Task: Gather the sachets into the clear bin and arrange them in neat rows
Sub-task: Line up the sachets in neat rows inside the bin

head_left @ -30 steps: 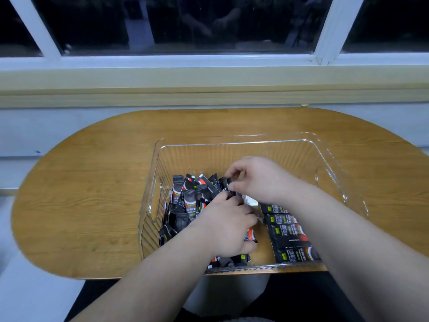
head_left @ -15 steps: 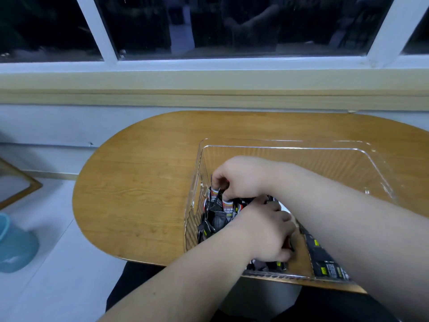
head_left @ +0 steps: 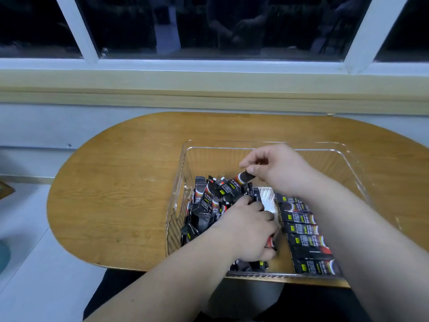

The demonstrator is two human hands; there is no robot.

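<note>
A clear bin [head_left: 352,173] stands on the wooden table. Its left half holds a loose pile of black sachets [head_left: 204,205]. Down its right side lies a neat row of sachets [head_left: 306,242], stacked front to back. My right hand [head_left: 276,166] pinches one black sachet [head_left: 234,184] by its end and holds it tilted above the pile. Lower in the bin, my left hand [head_left: 248,228] is curled around a bunch of sachets, partly hiding them.
The oval wooden table [head_left: 116,194] stands against a wall under a window sill [head_left: 209,89]. Bare tabletop lies left of and behind the bin. A teal object [head_left: 3,254] shows on the floor at far left.
The view has shifted left, so the bin now sits further right. My right hand has risen from the pile, lifting one sachet by its end. My left hand has stayed on its bunch.
</note>
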